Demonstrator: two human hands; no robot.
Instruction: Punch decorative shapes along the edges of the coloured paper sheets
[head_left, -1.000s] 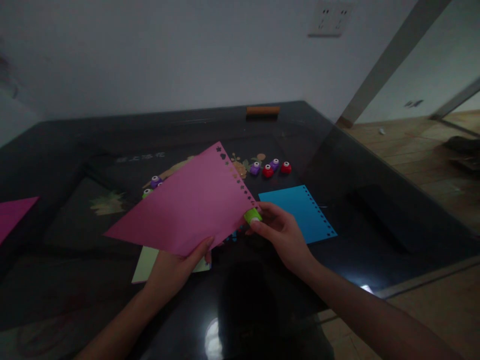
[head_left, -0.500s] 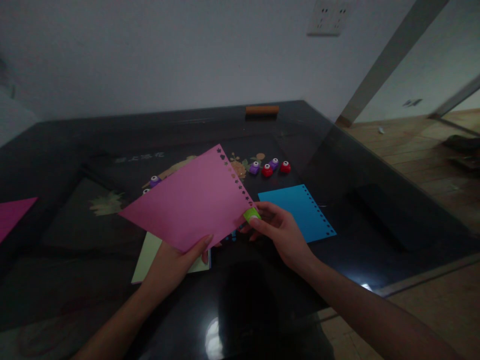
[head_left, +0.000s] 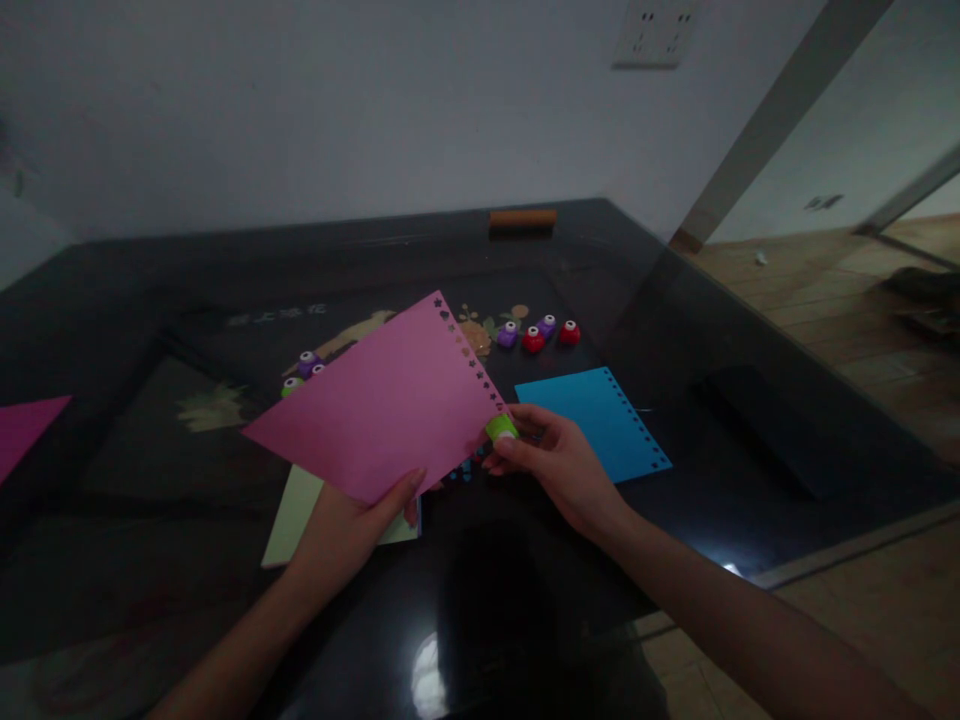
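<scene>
Pink sheet (head_left: 382, 405) lowered, one green punch (head_left: 501, 428)

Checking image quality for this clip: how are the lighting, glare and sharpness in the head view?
Head view: dim overall, colours muted. The glossy black table shows a bright glare spot near the front edge. Pink paper, green punch and both hands, left and right, are reasonably sharp. Straight lines bow toward the frame edges.

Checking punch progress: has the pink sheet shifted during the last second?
Yes. The pink sheet has swung: its left corner pulled in rightward, toward the green punch on the table.
</scene>
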